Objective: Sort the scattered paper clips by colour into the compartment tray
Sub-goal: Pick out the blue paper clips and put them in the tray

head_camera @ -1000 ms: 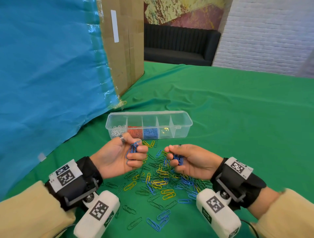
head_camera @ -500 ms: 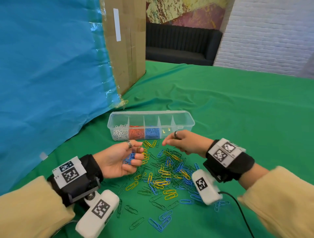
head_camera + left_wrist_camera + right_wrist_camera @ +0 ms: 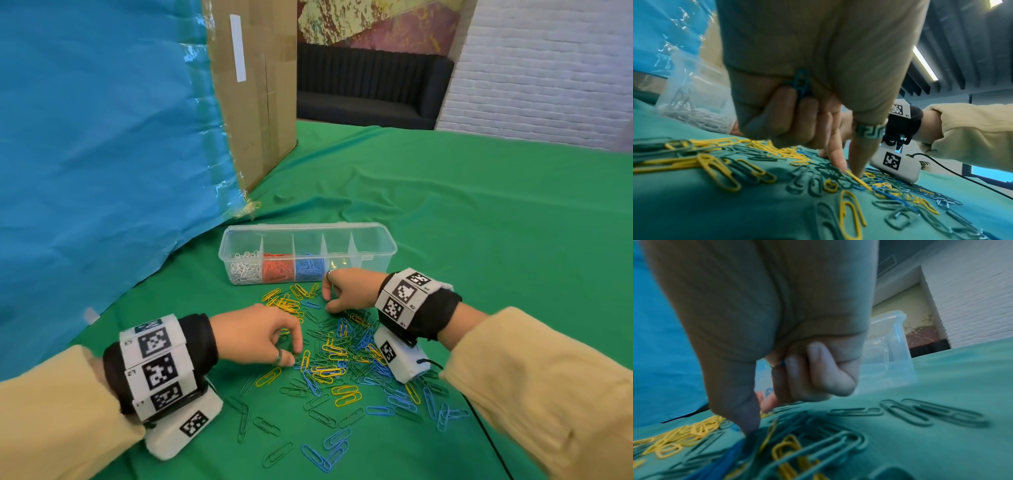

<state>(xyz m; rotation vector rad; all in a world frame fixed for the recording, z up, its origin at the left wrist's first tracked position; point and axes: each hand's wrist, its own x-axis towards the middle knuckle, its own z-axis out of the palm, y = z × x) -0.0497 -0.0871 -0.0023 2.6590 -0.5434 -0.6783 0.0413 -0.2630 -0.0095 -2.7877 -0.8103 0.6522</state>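
Note:
A clear compartment tray [image 3: 380, 255] holds white, red and blue clips in its three left cells. In front of it lies a loose pile of paper clips [image 3: 337, 356] in green, yellow and blue. My left hand [image 3: 291, 353] is palm down on the pile's left side. In the left wrist view its curled fingers hold blue paper clips [image 3: 802, 82] against the palm, while two straight fingers [image 3: 838, 162] touch the pile. My right hand [image 3: 327, 303] is at the pile's far edge, near the tray. Its thumb [image 3: 748, 421] presses on clips, and a blue clip [image 3: 782, 363] shows between its curled fingers.
A big cardboard box [image 3: 253, 85] and a blue plastic sheet [image 3: 102, 137] rise on the left, close behind the tray. Green cloth [image 3: 496, 222] covers the table, bare to the right. More clips [image 3: 322, 455] lie scattered toward me.
Both hands have turned palm down and dropped onto the pile. The right hand swung forward to the tray's front, then down to the far edge of the clips.

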